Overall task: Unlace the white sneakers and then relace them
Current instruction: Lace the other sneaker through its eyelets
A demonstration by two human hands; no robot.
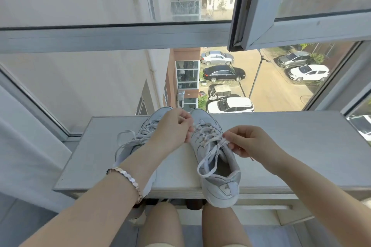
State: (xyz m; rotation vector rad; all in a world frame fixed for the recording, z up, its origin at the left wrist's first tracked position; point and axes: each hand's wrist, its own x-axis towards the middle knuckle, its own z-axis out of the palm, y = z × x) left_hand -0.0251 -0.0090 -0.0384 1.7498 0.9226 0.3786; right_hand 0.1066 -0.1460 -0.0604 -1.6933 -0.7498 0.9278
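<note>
Two white sneakers stand side by side on a pale table, toes pointing away from me. The right sneaker (215, 158) has its heel hanging over the table's near edge. Its white lace (208, 158) loops loose over the opening. My right hand (248, 141) pinches this lace near the top eyelets. My left hand (173, 126) reaches across the left sneaker (138, 136) and pinches a lace at the right sneaker's mid eyelets. My left forearm hides much of the left sneaker, whose loose lace (125, 144) curls out to the left.
The table (291, 146) stands against a large window with an open sash (281, 32) at the upper right. My bare knees (220, 224) sit just below the table's front edge. A grey curtain (24, 146) hangs at the left.
</note>
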